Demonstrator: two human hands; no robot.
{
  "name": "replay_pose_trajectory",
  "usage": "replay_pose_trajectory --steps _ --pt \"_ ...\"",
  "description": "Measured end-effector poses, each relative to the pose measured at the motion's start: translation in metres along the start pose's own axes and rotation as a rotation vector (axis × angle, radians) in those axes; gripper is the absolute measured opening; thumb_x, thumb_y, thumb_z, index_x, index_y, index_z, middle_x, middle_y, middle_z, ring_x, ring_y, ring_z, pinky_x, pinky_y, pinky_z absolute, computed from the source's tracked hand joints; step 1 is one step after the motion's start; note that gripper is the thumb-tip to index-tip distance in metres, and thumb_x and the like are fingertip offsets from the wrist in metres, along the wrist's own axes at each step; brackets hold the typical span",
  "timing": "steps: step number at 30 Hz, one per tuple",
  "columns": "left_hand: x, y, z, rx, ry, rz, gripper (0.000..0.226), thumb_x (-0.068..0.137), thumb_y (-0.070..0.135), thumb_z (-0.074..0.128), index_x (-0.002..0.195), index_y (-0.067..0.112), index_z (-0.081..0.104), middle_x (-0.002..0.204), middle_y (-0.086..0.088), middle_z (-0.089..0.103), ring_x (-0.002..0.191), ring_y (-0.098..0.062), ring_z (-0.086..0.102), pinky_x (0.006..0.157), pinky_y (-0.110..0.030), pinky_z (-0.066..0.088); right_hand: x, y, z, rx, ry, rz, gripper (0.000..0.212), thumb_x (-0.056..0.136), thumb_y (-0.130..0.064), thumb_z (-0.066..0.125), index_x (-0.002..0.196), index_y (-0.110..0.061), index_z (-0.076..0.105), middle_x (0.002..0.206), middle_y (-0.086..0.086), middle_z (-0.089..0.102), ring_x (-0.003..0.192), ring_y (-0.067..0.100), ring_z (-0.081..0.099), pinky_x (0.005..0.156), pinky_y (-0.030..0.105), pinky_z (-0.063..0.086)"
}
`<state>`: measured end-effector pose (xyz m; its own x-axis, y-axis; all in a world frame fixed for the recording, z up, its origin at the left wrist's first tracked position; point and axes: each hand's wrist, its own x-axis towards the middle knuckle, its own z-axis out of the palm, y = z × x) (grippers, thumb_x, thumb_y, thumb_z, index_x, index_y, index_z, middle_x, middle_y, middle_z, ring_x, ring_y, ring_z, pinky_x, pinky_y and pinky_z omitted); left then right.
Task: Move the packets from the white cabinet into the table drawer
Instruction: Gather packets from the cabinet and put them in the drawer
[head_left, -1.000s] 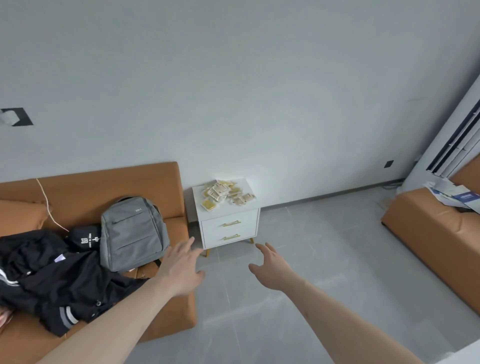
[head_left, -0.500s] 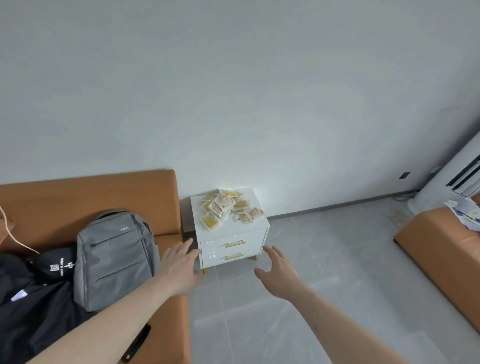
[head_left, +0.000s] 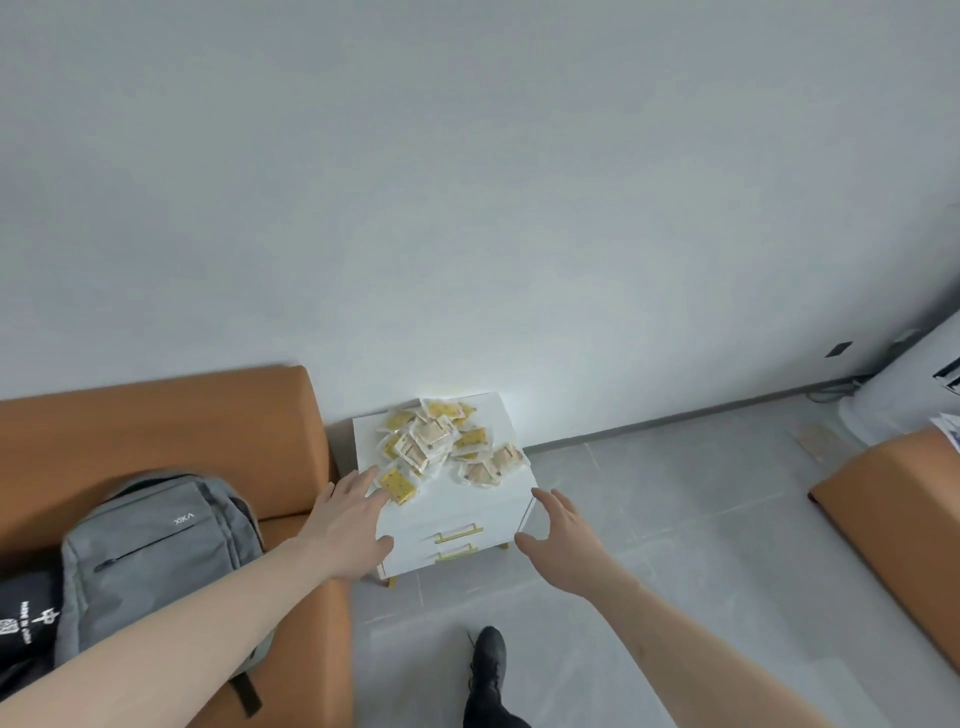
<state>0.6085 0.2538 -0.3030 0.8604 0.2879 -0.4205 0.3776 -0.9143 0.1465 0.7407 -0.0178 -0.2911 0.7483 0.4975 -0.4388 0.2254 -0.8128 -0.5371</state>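
A loose heap of small yellow and beige plastic-wrapped packets (head_left: 441, 447) lies on top of the low white two-drawer cabinet (head_left: 467, 512) against the pale wall. They look light, crinkly and slippery, so scooping several from the heap's edges should hold better than pinching one. The left hand (head_left: 349, 519) reaches with fingers spread beside the nearest packet; the right hand (head_left: 563, 535) hovers spread and empty off the cabinet's right corner. An orange sofa (head_left: 171, 431) carrying a grey backpack (head_left: 156, 561) flanks it on grey floor tiles (head_left: 675, 519).
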Motion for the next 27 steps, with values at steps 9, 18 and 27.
replay_pose_trajectory --steps 9,18,27 --pt "0.105 -0.015 -0.005 -0.112 -0.046 -0.191 0.074 0.095 0.049 0.050 0.161 0.027 0.022 0.172 -0.005 -0.001 0.158 -0.027 0.005 0.127 -0.042 0.015 0.171 -0.003 -0.018 -0.004 -0.153 0.024 0.072 0.098 -0.035 0.056 0.161 -0.021 0.024 0.169 0.002 0.015 0.152 0.022 0.029 0.121 0.040 0.030" --pt "0.223 -0.055 0.039 -0.360 -0.214 -0.395 0.073 0.092 0.037 0.058 0.157 0.021 0.029 0.167 -0.002 0.013 0.148 -0.028 0.028 0.113 -0.042 0.039 0.282 0.004 0.019 0.040 -0.190 0.128 0.069 0.097 -0.029 0.058 0.159 -0.025 0.028 0.166 -0.001 0.023 0.146 0.026 0.036 0.116 0.043 0.038" --pt "0.338 -0.083 0.146 -0.744 -0.270 -0.786 0.085 0.080 0.050 0.075 0.146 0.015 0.035 0.142 -0.006 0.041 0.120 -0.028 0.055 0.089 -0.035 0.050 0.388 0.043 0.080 0.047 -0.132 0.269 0.065 0.098 -0.029 0.060 0.157 -0.025 0.032 0.162 0.000 0.032 0.144 0.024 0.038 0.111 0.039 0.037"
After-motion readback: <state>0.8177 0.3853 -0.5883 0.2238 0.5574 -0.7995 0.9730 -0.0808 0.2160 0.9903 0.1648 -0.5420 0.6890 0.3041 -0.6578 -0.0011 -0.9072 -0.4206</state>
